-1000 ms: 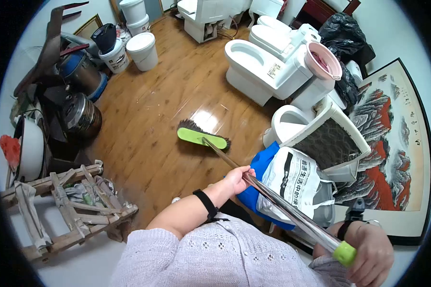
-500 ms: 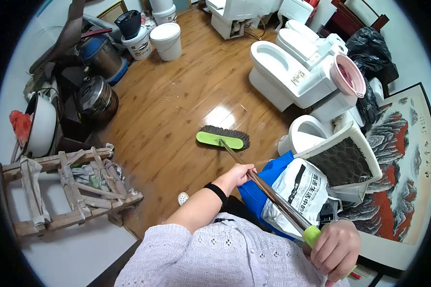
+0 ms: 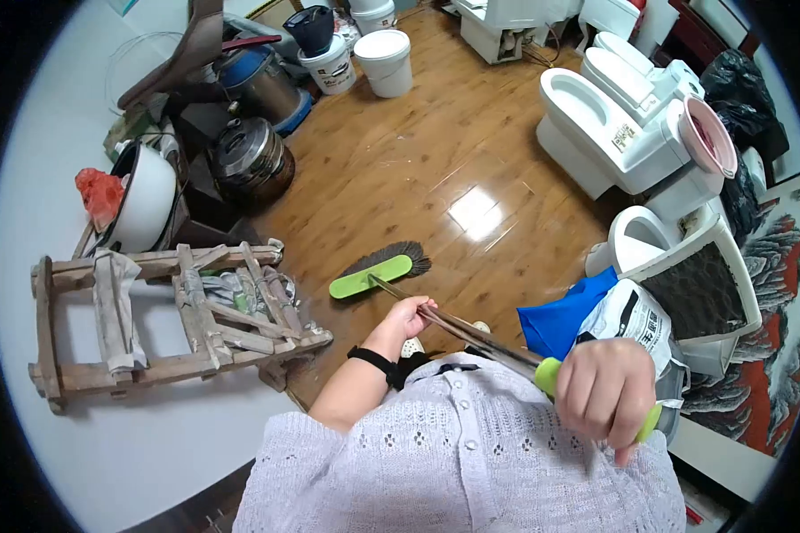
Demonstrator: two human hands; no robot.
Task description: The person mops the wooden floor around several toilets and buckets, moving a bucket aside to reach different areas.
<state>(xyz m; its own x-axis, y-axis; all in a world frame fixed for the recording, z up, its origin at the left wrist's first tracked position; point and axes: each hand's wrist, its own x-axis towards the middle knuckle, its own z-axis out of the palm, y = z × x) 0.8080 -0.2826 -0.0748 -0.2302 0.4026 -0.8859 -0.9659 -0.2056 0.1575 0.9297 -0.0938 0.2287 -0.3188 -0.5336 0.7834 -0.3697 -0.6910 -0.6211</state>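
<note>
A broom with a green head [image 3: 371, 276] and dark bristles rests on the wooden floor, its bristles turned away from me. My left hand [image 3: 409, 315], below a black wristband, is wrapped round the lower part of the brown metal pole [image 3: 480, 336]. Near my body on the right, my right hand [image 3: 606, 391] grips the green handle end. The pole slants from my right hand down to the head at the left. Two light shoes show beneath the pole, partly hidden.
A wooden ladder-like frame [image 3: 116, 369] lies left of the broom. Behind it are a white basin [image 3: 147, 200], a metal pot [image 3: 249, 160] and white buckets [image 3: 384, 62]. Toilets [image 3: 587, 120], a blue bag [image 3: 564, 311] and a landscape picture [image 3: 769, 355] are at the right.
The broom head has swung left towards the wooden frame and tilted. Both hands still hold the pole. The view has shifted, so the room's objects appear further right.
</note>
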